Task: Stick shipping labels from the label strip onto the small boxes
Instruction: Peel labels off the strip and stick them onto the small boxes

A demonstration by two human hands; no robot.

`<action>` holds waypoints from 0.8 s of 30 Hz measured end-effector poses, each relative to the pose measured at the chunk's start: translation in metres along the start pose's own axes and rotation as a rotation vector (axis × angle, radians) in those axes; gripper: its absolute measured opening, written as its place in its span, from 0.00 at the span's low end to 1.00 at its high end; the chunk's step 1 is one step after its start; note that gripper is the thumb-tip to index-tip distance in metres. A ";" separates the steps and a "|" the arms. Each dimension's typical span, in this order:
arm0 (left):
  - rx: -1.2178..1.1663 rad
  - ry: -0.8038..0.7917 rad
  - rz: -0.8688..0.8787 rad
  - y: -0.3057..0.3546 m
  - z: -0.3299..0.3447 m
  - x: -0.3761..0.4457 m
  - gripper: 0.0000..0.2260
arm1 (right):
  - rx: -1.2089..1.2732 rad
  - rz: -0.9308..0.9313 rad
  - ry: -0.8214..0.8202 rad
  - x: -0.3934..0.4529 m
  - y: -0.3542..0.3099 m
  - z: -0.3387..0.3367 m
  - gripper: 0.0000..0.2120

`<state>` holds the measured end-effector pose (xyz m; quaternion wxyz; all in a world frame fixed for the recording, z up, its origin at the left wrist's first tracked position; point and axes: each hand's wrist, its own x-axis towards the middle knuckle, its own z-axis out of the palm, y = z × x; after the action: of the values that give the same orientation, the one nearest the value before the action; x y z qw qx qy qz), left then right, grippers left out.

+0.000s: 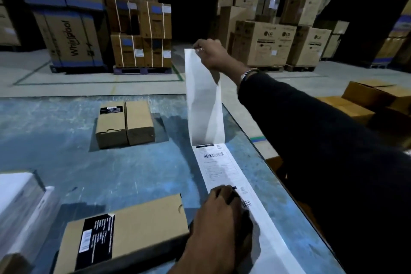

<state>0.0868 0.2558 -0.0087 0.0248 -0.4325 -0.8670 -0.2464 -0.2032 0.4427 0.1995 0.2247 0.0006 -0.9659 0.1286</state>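
My right hand (211,54), in the upper middle of the frame, pinches the top end of a blank white piece (203,98) and holds it up off the strip (224,173), which lies along the right edge of the blue surface (111,173). Whether that raised piece is a peeled label seen from its back or bare backing I cannot tell; its lower end meets the strip just above the first printed label (214,161). My left hand (222,213), at lower middle, presses down on the strip with curled fingers, so that grip pins rather than pinches. Two small boxes (125,123) stand side by side at centre left, well apart from the strip, and a flat box (124,229) lies just beside my left hand at lower left. A white object sits at the far left edge. The risks, as I judge them: if I pull up too fast or at a slant, the raised piece could tear or take the next label with it. It hangs slack and slightly bowed, so it could fold and stick to itself, or catch my sleeve (311,140). If my left hand eases off, the whole strip could slide or lift with the pull. The strip also runs close to the surface's right edge, so a tug that way might drag it over.
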 end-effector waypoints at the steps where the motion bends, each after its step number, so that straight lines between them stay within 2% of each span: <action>1: -0.013 0.007 -0.008 0.001 -0.001 -0.001 0.20 | 0.016 0.008 -0.004 0.005 0.008 0.015 0.17; 4: 0.024 0.005 -0.024 -0.006 0.003 0.002 0.24 | 0.053 -0.029 -0.057 0.002 0.030 0.066 0.21; 6: 0.015 -0.048 -0.065 -0.003 0.002 0.002 0.27 | 0.033 -0.053 -0.151 -0.013 0.044 0.089 0.22; 8: 0.005 -0.032 -0.100 0.003 -0.005 0.000 0.30 | 0.005 -0.065 -0.242 -0.035 0.053 0.096 0.21; 14: 0.037 0.028 -0.105 0.008 -0.005 -0.004 0.19 | 0.177 -0.142 -0.250 -0.175 0.038 0.043 0.14; 16: 0.054 0.009 -0.110 0.006 -0.002 -0.002 0.16 | 0.251 -0.094 -0.292 -0.236 0.030 0.018 0.13; 19: 0.120 -0.020 -0.117 0.008 -0.002 0.000 0.16 | 0.456 0.088 -0.307 -0.319 0.022 -0.006 0.10; 24: 0.136 0.017 -0.080 0.013 -0.005 -0.008 0.12 | 0.552 0.123 -0.201 -0.427 0.007 -0.019 0.11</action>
<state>0.1014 0.2540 -0.0010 0.0516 -0.3927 -0.8980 -0.1915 0.1885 0.4303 0.0286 0.1109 0.0160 -0.9101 0.3989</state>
